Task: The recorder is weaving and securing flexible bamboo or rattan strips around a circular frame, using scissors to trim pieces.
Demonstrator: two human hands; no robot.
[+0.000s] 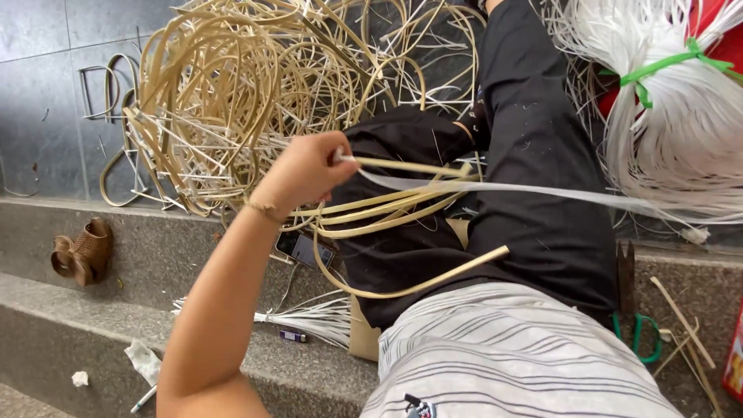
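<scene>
My left hand (303, 174) is raised over my lap with its fingers closed on the end of a flat white strip (526, 190). The strip runs off to the right towards a big bundle of white strips (681, 131) tied with a green band (665, 66). A coil of tan cane loops (387, 210) hangs just under and beside the hand, across my black trousers (542, 155). I cannot tell whether the fingers also grip the cane. My right hand is out of sight.
A large tangled heap of tan cane hoops (232, 93) lies on the grey stone landing behind the hand. On the steps are a brown sandal (81, 251), a phone (306, 249), a small fan of white strips (309, 317), a lighter (292, 336) and green-handled scissors (638, 337).
</scene>
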